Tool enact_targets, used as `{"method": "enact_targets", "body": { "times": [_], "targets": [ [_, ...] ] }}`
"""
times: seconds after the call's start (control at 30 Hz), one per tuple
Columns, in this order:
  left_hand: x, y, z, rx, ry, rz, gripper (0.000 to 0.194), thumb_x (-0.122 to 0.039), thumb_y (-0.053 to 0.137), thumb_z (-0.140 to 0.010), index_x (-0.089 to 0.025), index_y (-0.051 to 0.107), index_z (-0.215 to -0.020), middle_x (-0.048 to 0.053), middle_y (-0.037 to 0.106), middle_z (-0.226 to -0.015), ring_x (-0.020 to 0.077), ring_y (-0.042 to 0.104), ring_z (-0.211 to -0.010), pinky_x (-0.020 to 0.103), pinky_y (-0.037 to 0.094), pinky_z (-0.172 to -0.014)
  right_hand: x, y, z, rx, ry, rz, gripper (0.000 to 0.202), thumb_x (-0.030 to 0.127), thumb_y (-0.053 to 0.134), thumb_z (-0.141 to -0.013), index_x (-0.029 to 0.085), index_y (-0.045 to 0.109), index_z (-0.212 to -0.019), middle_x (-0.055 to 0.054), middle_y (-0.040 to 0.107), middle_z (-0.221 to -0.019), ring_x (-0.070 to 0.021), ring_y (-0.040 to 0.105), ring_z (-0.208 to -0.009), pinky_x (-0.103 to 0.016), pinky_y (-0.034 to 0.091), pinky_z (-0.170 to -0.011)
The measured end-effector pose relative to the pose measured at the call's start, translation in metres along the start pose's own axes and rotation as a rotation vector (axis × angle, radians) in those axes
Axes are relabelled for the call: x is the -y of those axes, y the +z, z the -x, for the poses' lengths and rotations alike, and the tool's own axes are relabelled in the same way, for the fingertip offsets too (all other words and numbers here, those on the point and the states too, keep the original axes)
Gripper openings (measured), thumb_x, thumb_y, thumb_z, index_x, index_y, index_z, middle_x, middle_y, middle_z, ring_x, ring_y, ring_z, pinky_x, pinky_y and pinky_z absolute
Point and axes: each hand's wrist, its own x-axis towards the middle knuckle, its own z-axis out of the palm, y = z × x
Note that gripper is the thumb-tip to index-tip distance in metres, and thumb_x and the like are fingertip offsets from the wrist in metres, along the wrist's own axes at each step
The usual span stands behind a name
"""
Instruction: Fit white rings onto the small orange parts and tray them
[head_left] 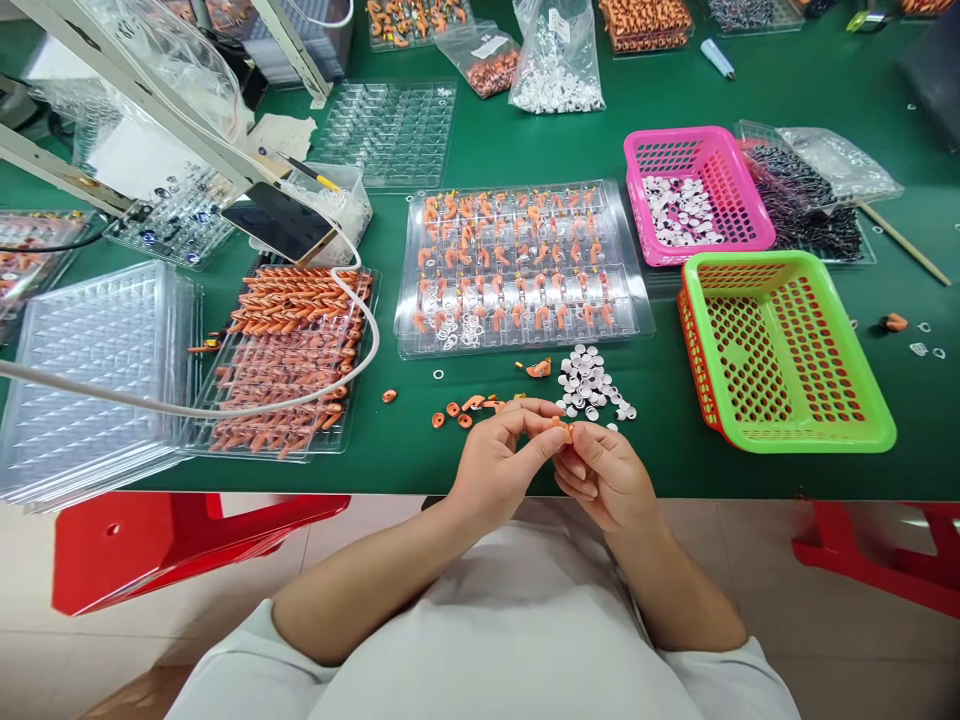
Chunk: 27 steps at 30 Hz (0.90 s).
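Observation:
My left hand (pixel 504 452) and my right hand (pixel 611 468) meet above the table's front edge, fingertips pinched together. Between them is a small orange plastic part (pixel 562 427), mostly covered by the fingers. Just beyond lies a pile of white discs (pixel 586 380), with an orange piece with a yellow tip (pixel 538 369) beside it. Several loose orange rings (pixel 452 409) and curved orange pieces (pixel 474 402) lie left of my hands. Behind them, a clear tray (pixel 525 270) holds rows of orange parts and some white rings.
A green basket (pixel 795 440) and a pink basket (pixel 697 140) with white discs stand to the right. Trays of orange parts (pixel 292 370) and stacked clear trays (pixel 97 340) sit left. A white cable (pixel 360 375) crosses them. Phone (pixel 279 222) on a box; bagged parts (pixel 559 80) behind.

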Motion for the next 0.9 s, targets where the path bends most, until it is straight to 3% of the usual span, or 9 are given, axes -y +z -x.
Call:
{"method": "enact_targets", "body": {
  "times": [0.23, 0.77, 0.9],
  "targets": [
    [-0.002, 0.004, 0.000, -0.003, 0.010, 0.007, 0.013, -0.027, 0.070, -0.081, -0.019, 0.073, -0.072, 0.009, 0.071, -0.103, 0.0252, 0.062, -0.106, 0.035, 0.045, -0.096, 0.001, 0.001, 0.000, -0.028, -0.088, 0.101, 0.041, 0.045, 0.070, -0.082, 0.016, 0.053, -0.058, 0.006, 0.041, -0.048, -0.0027, 0.030, -0.036, -0.018, 0.023, -0.036],
    [-0.008, 0.011, -0.008, -0.010, -0.119, 0.124, 0.010, -0.025, 0.070, -0.078, -0.015, 0.074, -0.076, 0.009, 0.073, -0.097, 0.0240, 0.067, -0.097, 0.034, 0.050, -0.089, 0.004, -0.009, -0.007, -0.020, -0.005, 0.051, 0.034, 0.043, 0.069, -0.084, 0.015, 0.059, -0.067, 0.008, 0.040, -0.049, -0.0007, 0.024, -0.034, -0.015, 0.022, -0.033],
    [-0.007, 0.011, -0.007, 0.001, -0.095, 0.132, 0.010, -0.024, 0.070, -0.078, -0.015, 0.073, -0.075, 0.009, 0.073, -0.099, 0.0238, 0.067, -0.097, 0.035, 0.050, -0.090, 0.005, -0.009, -0.005, -0.013, -0.035, 0.083, 0.038, 0.043, 0.068, -0.086, 0.016, 0.056, -0.062, 0.008, 0.040, -0.049, -0.0013, 0.024, -0.035, -0.015, 0.022, -0.033]
  ]
}}
